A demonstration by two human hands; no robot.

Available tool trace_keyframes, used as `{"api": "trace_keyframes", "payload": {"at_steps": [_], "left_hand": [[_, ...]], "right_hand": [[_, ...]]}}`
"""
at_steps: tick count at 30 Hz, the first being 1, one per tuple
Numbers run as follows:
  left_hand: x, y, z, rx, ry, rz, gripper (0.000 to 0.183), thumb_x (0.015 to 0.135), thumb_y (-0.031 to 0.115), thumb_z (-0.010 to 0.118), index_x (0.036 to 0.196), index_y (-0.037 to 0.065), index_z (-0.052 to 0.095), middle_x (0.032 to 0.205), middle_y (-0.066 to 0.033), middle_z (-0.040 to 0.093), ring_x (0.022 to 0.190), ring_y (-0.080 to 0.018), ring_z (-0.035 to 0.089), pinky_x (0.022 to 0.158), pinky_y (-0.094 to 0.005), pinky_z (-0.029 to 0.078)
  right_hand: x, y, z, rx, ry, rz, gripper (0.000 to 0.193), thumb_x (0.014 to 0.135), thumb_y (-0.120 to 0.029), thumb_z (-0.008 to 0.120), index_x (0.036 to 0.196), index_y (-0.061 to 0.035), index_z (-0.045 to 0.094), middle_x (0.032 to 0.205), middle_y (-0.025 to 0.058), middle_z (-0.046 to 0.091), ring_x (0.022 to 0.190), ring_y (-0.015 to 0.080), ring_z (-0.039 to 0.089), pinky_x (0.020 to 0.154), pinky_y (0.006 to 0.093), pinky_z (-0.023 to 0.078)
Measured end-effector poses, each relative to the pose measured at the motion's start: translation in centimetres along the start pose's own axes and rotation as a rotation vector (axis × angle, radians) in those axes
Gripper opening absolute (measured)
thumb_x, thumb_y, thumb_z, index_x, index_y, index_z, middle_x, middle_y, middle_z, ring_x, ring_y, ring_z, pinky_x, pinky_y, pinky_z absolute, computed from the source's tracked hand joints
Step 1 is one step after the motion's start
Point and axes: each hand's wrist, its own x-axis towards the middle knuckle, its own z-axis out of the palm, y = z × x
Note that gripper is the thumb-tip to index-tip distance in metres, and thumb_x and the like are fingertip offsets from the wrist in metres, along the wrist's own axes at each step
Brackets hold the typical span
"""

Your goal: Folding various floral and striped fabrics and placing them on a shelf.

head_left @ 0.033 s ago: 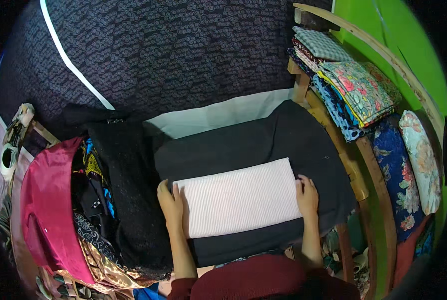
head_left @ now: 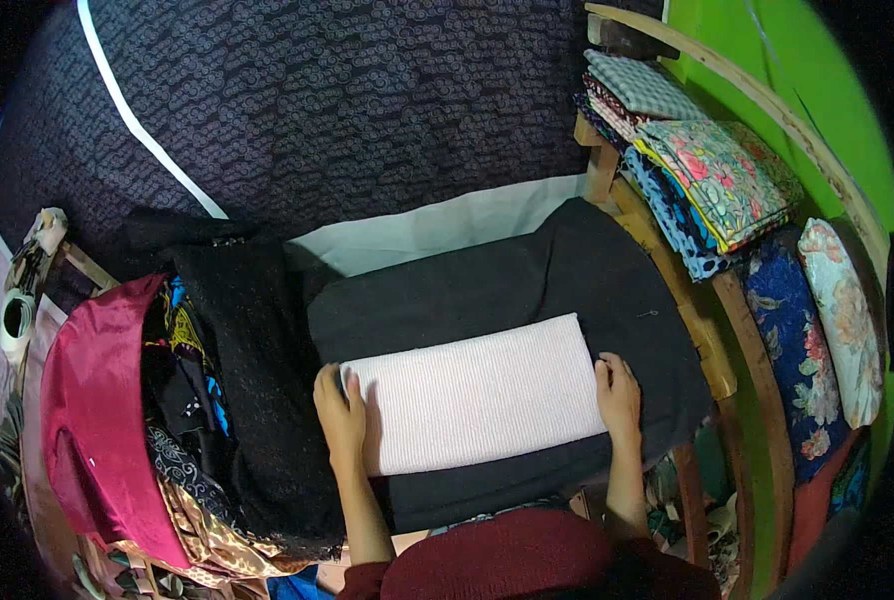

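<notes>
A folded white cloth with fine ribbed lines lies flat as a neat rectangle. Under it spreads a black cloth that covers the padded-looking surface in front of me. My left hand rests at the white cloth's left edge, its thumb along that edge and its fingers apart on the black cloth. At the opposite end, my right hand lies beside the right edge with fingers slightly bent and apart. Neither hand grips anything.
To the left hang a lacy black cloth and a shiny magenta cloth over other patterned fabrics. On the right, a wooden frame runs beside a stack of folded patterned cloths and floral rolls. A dark patterned cloth stretches behind.
My right hand has shifted slightly outward and toward me. The white cloth stays in place.
</notes>
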Motion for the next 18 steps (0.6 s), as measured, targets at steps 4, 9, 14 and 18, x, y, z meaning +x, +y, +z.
{"api": "trace_keyframes", "payload": {"at_steps": [4,9,14,18], "left_hand": [[-4.8,1.6,-5.3,0.050,-0.514,0.237,0.059,0.066,0.019,0.066,0.121,0.005,0.049,0.126,-0.0161,0.047,0.122,-0.0389,0.036,0.100,-0.0490,0.025],[-8.6,2.5,-6.1,0.182,-0.689,0.159,0.070,0.063,0.014,0.064,0.130,0.018,0.042,0.140,-0.0097,0.034,0.129,-0.0365,0.025,0.102,-0.0558,0.019],[-8.2,0.8,-4.9,0.269,-0.529,0.313,0.061,0.067,-0.001,0.056,0.125,0.018,0.048,0.132,-0.0060,0.044,0.124,-0.0323,0.036,0.096,-0.0503,0.028],[-9.0,2.6,-6.6,0.302,-0.428,0.351,0.056,0.067,-0.006,0.051,0.117,0.018,0.056,0.124,-0.0044,0.053,0.119,-0.0321,0.042,0.095,-0.0509,0.028]], "right_hand": [[-1.6,-0.7,-3.0,-0.002,-0.270,0.109,0.041,0.089,-0.035,0.044,0.112,-0.0018,0.052,0.098,0.0226,0.061,0.091,0.0373,0.058,0.079,0.0411,0.043],[-2.7,-1.9,-1.6,-0.130,-0.305,0.111,0.046,0.088,-0.036,0.047,0.116,0.0009,0.047,0.095,0.0263,0.060,0.086,0.0394,0.059,0.076,0.0434,0.044],[-3.1,-2.1,-0.1,0.008,-0.128,-0.044,0.041,0.089,-0.029,0.049,0.115,0.0028,0.047,0.097,0.0270,0.059,0.088,0.0416,0.058,0.074,0.0426,0.045],[-4.4,-2.6,-1.5,0.236,0.004,-0.119,0.036,0.088,-0.020,0.052,0.114,0.0041,0.049,0.096,0.0256,0.060,0.090,0.0383,0.059,0.077,0.0388,0.044]]}}
